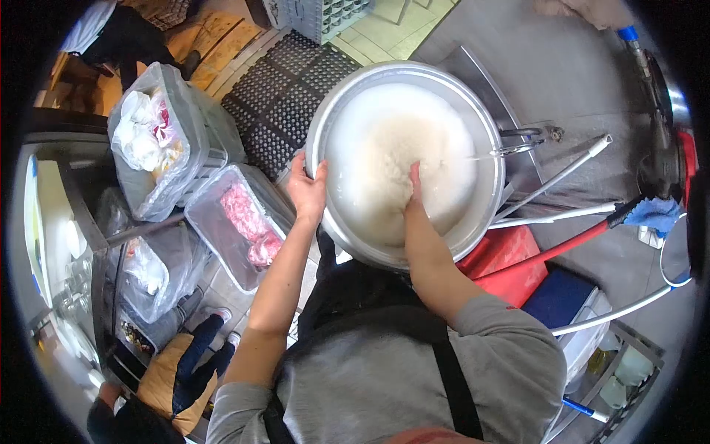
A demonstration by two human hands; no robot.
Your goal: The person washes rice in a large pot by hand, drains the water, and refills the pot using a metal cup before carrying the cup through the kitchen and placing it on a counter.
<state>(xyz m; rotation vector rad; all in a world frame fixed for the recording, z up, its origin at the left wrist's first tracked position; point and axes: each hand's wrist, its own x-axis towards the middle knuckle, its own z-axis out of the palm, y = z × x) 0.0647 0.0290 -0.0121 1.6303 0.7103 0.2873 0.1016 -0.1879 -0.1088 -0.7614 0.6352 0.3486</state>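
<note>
A large round metal pot (319,133) stands before me, full of milky white water (377,111). Off-white grain that looks like rice (396,144) shows in its middle. My left hand (307,189) grips the pot's left rim, with the thumb along the edge and the fingers around the outside wall. Deep in the cloudy water and grain is my right hand (414,189). Its thumb sticks up above the surface, while the other fingers are hidden. From the right, a metal tap (521,144) reaches over the rim, and a thin stream runs from it into the pot.
White pipes (562,177) and a red hose (547,255) lie right of the pot. A red board (506,266) is below them. To the left are a lined bin (185,159) and a grey tub (203,214) with pink contents. Other people stand at the left edges.
</note>
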